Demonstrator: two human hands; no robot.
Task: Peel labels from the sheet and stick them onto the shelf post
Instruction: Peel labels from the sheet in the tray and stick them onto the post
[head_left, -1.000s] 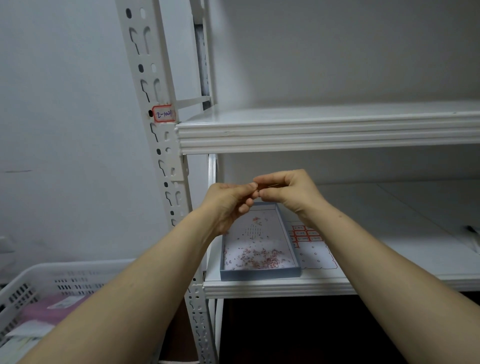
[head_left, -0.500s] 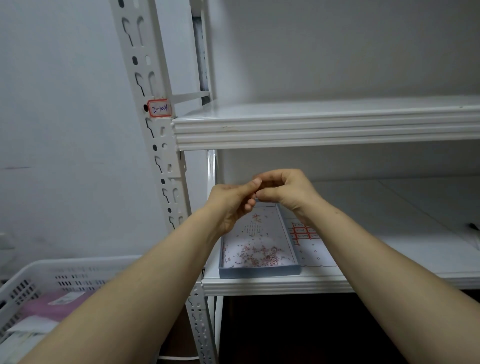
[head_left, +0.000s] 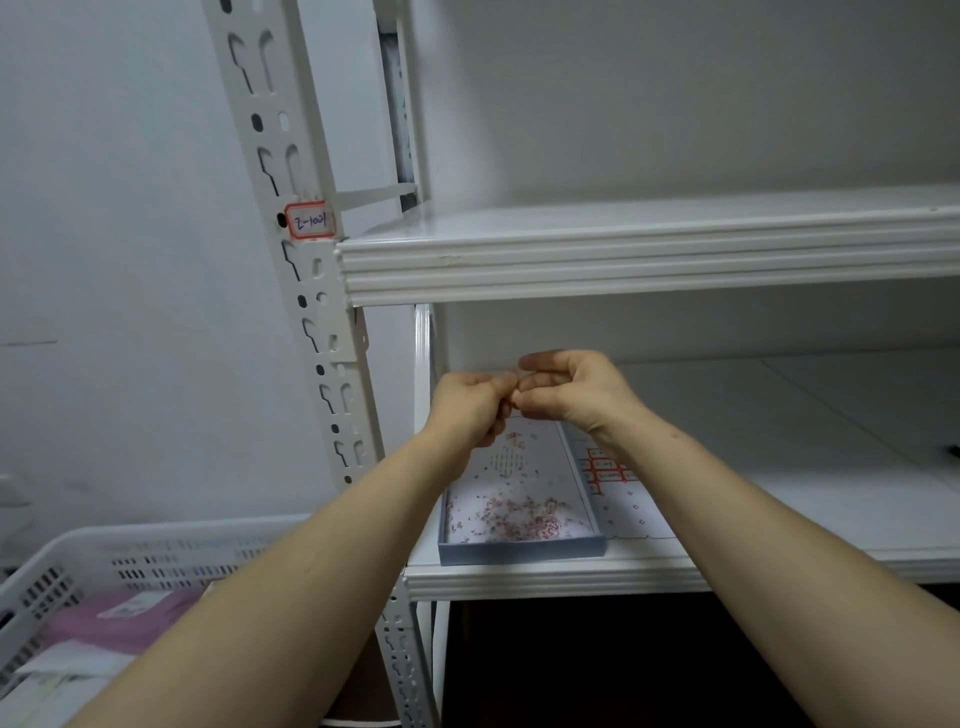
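left hand (head_left: 470, 405) | right hand (head_left: 569, 392) | fingertips pinched together, touching; held item unclear

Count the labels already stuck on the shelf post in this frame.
1. A red-bordered label sits on the post, just above the upper shelf. The arms hide part of the lower post, so another could be covered.

bare forearms, no sleeves; left hand (head_left: 470, 402), right hand (head_left: 574, 389).

A red-bordered label (head_left: 310, 220) on the white shelf post (head_left: 291, 156) bears handwriting resembling "2-1001". Writing on the label sheet (head_left: 618, 488) is too small to read.
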